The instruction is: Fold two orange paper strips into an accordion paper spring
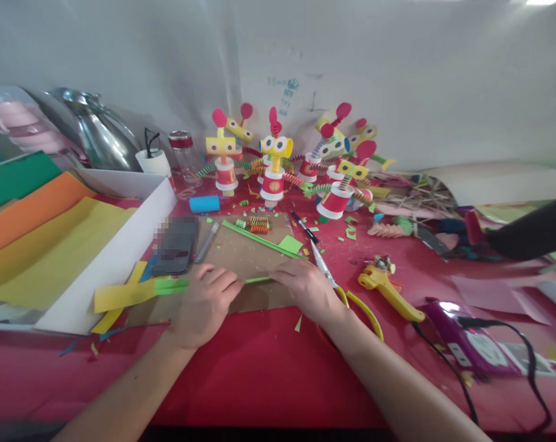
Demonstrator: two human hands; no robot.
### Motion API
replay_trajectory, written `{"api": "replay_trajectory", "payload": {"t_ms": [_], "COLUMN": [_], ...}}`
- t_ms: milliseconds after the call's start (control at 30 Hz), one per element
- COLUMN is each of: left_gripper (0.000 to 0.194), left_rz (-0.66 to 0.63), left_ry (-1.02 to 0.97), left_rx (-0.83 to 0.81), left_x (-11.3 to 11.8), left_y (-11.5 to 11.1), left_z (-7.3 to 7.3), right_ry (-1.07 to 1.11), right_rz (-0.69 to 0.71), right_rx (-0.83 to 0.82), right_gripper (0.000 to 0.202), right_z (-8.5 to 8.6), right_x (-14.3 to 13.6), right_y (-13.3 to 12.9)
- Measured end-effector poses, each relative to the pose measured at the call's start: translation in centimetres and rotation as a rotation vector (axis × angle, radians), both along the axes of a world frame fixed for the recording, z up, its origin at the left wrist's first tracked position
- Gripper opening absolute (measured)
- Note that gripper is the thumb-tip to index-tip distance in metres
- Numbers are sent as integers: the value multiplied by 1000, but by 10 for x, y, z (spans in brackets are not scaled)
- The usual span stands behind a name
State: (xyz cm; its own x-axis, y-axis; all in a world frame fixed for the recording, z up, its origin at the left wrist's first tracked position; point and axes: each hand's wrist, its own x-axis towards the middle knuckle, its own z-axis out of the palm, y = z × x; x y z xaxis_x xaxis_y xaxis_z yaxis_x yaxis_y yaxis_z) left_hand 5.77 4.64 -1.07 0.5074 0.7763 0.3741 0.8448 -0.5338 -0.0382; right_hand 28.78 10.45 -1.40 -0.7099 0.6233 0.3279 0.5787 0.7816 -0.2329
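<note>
A narrow green paper strip [258,280] stretches between my two hands, low over a brown cardboard sheet [234,255]. My left hand [208,301] has its fingers curled over the strip's left part. At the strip's right end, the fingertips of my right hand [305,285] are closed on it. Left of my left hand lie a wider light green piece [171,286] and crossed yellow paper strips [121,298]. Another green strip [262,238] lies beyond my hands, near a green paper square [290,244] and an orange-and-green folded paper spring [259,225]. Scissors [324,265] with yellow handles lie partly under my right wrist.
A white box [116,264] of coloured paper stands left, beside a phone [176,245] and a grey pen [207,242]. Several paper-cup figures [273,182] stand at the back. Right are a yellow glue gun [391,291], a purple device [478,341] and black cables. Paper scraps litter the red table.
</note>
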Motion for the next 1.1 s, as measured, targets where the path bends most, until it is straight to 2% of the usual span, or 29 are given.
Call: {"api": "replay_trajectory", "payload": {"t_ms": [167,233,300,333,400,500,633,700,833,867,1000,1100], "left_gripper": [22,20,20,20,22,27,31,34,38,38,41,42], "left_rz": [-16,-1,2,-1,-15,-32,-20,-11,1,4,7,7], "left_ry": [150,173,180,178,154,106,106,112,146,156,185,193], "left_rx": [-5,-1,14,18,7,-38,-103,-109,-77,-72,-83,-94], "left_x": [0,1,1,1,1,1,0,0,1,2,1,1], "left_y": [0,-1,-2,-2,-2,0,1,1,0,0,1,1], "left_z": [1,0,-1,-1,-1,-1,-2,-3,-4,-3,-3,-4], "right_ry": [-187,-167,-59,-8,27,-67,-128,-120,-99,-104,-159,-222], "right_rz": [-71,-152,-232,-231,-143,-11,-36,-98,-402,-443,-402,-396], "right_rx": [76,76,74,68,45,-2,-4,10,80,78,17,33], "right_gripper": [18,19,21,24,29,24,19,21,29,30,23,25], "right_z": [5,5,4,4,3,3,5,7,5,4,0,1], "right_x": [5,7,7,6,2,-4,-5,0,11,13,15,13], "right_y": [-1,-2,-4,-5,-8,-11,-13,-11,-4,-1,4,2]}}
